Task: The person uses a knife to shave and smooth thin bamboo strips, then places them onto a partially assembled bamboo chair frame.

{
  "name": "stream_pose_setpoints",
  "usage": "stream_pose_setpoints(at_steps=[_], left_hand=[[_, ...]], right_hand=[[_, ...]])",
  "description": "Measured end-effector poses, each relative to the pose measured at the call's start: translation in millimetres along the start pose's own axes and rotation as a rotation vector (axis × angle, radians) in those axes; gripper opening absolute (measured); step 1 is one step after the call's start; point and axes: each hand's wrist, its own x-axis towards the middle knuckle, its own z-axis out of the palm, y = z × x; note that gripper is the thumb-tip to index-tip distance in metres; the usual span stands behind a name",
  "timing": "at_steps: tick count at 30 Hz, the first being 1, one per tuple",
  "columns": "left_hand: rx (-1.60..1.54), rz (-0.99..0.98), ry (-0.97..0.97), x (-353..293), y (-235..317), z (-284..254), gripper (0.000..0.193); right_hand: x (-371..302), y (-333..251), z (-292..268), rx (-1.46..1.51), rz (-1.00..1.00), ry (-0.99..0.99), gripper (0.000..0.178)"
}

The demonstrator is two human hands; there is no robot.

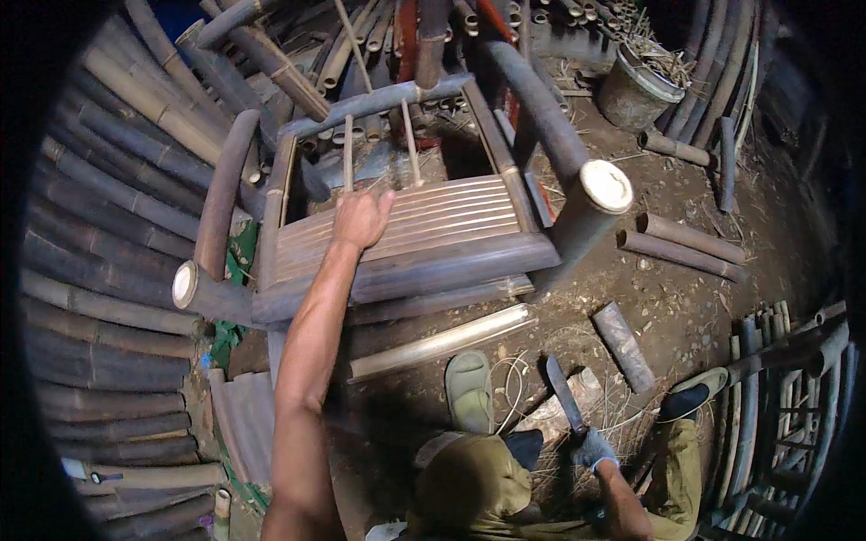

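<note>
Bare forearm crosses the bamboo chair ahead, left hand curled on its slats — grip unclear; gloved right hand grasps a knife — split bamboo lies between slipper and chair, bucket beyond.

The brown dirt floor carries a bucket, two bamboo tubes and a short greyish piece.

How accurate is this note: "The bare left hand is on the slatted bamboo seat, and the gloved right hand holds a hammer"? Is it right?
Not quite: the gloved right hand holds a long-bladed knife, not a hammer, as the head view shows. The bare left hand is on the slatted bamboo seat, as stated.
</note>
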Motion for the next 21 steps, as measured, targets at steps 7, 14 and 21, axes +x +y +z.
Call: stream_pose_setpoints(at_steps=[7,14,21], left_hand=[[-0.056,-0.009,-0.091,-8.7,-28.6,-5.4,0.052],[-0.124,-0.141,-0.32,3.9,-2.5,-26.8,0.05],[-0.228,-0.124,-0.33,13.8,-3.0,-10.1,0.051]], right_hand=[[-22.3,2.2,1.4,0.205,-0.134,0.269,0.039],[-46.7,-33.5,-264.3,0.351,-0.339,0.746,0.042],[-59.2,-346.0,-504.4,-0.578,-0.631,1.023,0.045]])
